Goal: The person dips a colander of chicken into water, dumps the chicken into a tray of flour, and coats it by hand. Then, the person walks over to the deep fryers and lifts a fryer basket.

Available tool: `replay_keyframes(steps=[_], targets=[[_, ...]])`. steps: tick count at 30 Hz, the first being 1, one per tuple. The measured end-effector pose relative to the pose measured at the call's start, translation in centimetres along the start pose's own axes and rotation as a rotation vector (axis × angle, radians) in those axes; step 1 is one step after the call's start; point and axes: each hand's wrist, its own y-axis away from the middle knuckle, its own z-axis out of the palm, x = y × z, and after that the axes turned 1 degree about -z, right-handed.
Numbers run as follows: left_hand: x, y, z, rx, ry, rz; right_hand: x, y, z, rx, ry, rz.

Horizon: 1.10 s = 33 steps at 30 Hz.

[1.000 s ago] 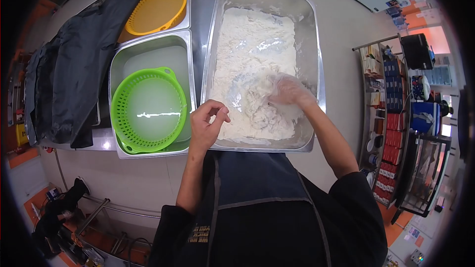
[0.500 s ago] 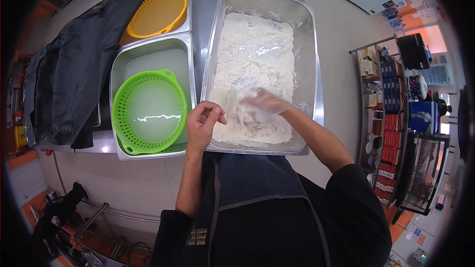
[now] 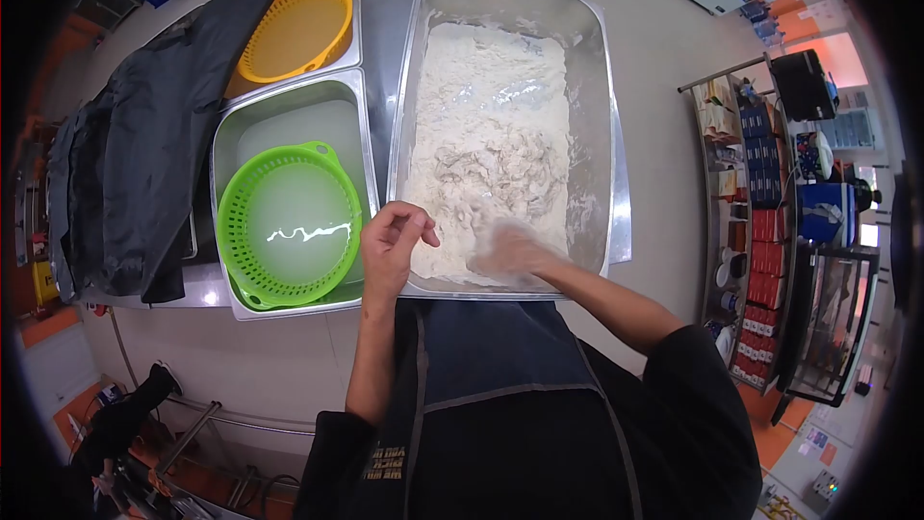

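Note:
A deep steel pan [image 3: 589,183] in front of me holds a pale, flour-like powder [image 3: 491,58], with wetter, lumpy dough [image 3: 496,169] in the middle. My right hand [image 3: 510,248], in what looks like a clear glove, touches the mixture near the pan's front. Motion smears its fingers, so their grip is unclear. Above the pan's near left corner, my left hand [image 3: 393,241] is bent at the wrist with fingers curled toward the thumb. Nothing shows in it. Just left of that hand, a green perforated basket [image 3: 332,159] sits in a steel pan [image 3: 223,140] of cloudy liquid.
A yellow basket [image 3: 337,34] stands in another steel pan at the far left, partly covered by dark cloth [image 3: 144,154]. To the right are shelves [image 3: 707,202] with stacked boxes. A metal rail [image 3: 260,424] runs at the lower left.
My right hand has moved toward me, from the middle of the mixture to the pan's front. Lumpy dough now shows where it was. My left hand stays curled in nearly the same place.

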Motion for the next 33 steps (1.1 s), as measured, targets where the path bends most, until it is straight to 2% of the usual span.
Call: replay_keyframes(steps=[1,4,7,8,10,12,15,18,21,24,27,30,33], targets=[[-0.1,0.0,-0.2,0.002,0.005,0.007,0.7,-2.3,1.2,-0.091,0.060,-0.006],[-0.1,0.0,0.0,0.017,0.005,0.010,1.9,-6.6,4.5,0.493,0.032,-0.351],[-0.2,0.1,-0.2,0.025,0.025,0.007,1.9,-8.0,1.4,0.451,-0.013,-0.399],[-0.2,0.1,-0.3,0.026,0.035,0.008,1.4,-6.8,-0.9,0.361,0.025,-0.365],[-0.1,0.2,-0.3,0.030,0.027,0.006,0.6,-3.7,-4.9,0.348,0.120,-0.210],[-0.1,0.0,-0.2,0.026,0.023,0.002,1.9,-2.4,-7.3,0.343,0.127,-0.182],[-0.2,-0.1,-0.3,0.018,0.016,-0.003,4.5,-2.3,-8.7,0.511,-0.083,-0.513],[0.0,0.0,-0.2,0.014,0.008,-0.006,5.3,-2.2,-9.9,0.383,-0.032,-0.183],[0.1,-0.1,-0.2,0.009,-0.003,-0.004,3.8,-1.0,-11.3,0.322,0.008,-0.045],[0.1,-0.2,-0.2,0.002,0.004,0.001,4.2,-0.9,-11.4,0.361,-0.077,-0.217],[0.2,-0.1,-0.2,0.001,0.011,0.001,4.8,-0.9,-11.2,0.309,-0.306,-0.248],[0.1,-0.2,-0.3,-0.002,0.010,0.001,4.0,0.4,-11.8,0.384,-0.314,-0.141],[0.0,-0.1,-0.3,0.005,0.013,-0.006,5.2,0.0,-11.1,0.410,-0.503,-0.084]])
